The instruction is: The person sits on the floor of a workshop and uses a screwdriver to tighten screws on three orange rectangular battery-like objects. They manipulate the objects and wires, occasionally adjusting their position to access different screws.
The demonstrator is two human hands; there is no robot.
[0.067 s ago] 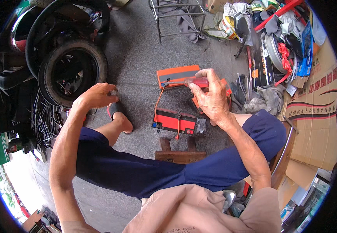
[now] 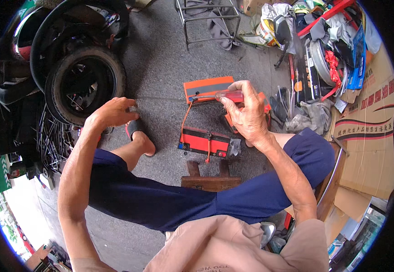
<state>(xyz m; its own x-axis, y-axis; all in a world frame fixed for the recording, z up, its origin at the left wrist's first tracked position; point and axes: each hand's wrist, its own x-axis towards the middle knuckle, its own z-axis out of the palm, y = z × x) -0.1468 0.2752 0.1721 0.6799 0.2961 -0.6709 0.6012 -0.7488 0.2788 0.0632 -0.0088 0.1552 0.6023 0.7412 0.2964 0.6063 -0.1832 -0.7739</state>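
My right hand (image 2: pixel 247 113) grips a red-handled screwdriver (image 2: pixel 226 96), whose shaft points left over an orange battery block (image 2: pixel 208 88) lying on the floor. A second orange-and-black battery (image 2: pixel 204 142) stands nearer to me, with a red wire (image 2: pixel 185 119) running up from it toward the far block. My left hand (image 2: pixel 114 112) reaches out to the left with fingers pinched on a small dark object just above my sandalled foot (image 2: pixel 138 133); what it is cannot be made out.
Tyres (image 2: pixel 85 84) and spokes pile up at the left. A low wooden stool (image 2: pixel 210 177) sits between my legs. Tools, rags and cardboard boxes (image 2: pixel 369 131) crowd the right side. A metal frame (image 2: pixel 208 22) stands at the back.
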